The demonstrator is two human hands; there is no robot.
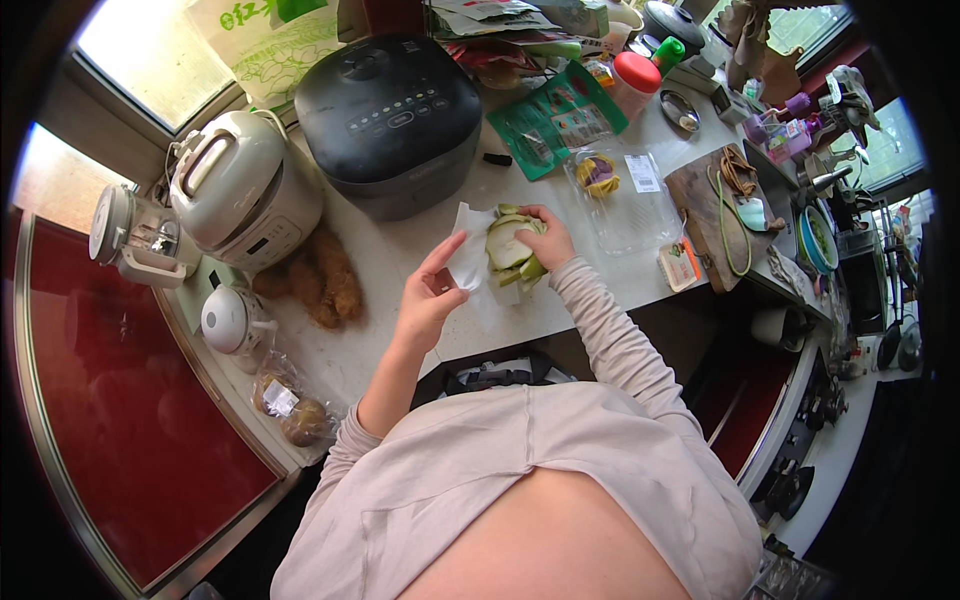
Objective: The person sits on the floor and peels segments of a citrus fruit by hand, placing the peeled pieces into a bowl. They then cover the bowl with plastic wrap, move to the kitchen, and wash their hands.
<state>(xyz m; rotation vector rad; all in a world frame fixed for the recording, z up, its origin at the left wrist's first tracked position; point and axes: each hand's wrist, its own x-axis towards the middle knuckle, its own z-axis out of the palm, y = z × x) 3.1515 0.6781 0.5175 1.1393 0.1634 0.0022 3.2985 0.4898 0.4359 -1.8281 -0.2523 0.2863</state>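
Pale-green pieces, apparently fruit or vegetable peelings (510,244), lie heaped on a sheet of white paper (471,236) on the white countertop (390,259). My right hand (549,238) grips the heap from the right, thumb on top and fingers behind it. At the left edge of the paper is my left hand (431,296), fingers spread, its thumb and fingertips close to the sheet; whether it pinches the paper cannot be told. A clear plastic tray (626,217) with a yellow and purple piece of food (598,176) is to the right.
A black rice cooker (390,127) and a light cooker (232,187) stand behind and left. Brown root-like pieces (322,281) and bagged round produce (304,420) are at left. Rightward are a green pouch (559,116), an orange-labelled box (679,264) and a wooden board (709,217) bearing cords.
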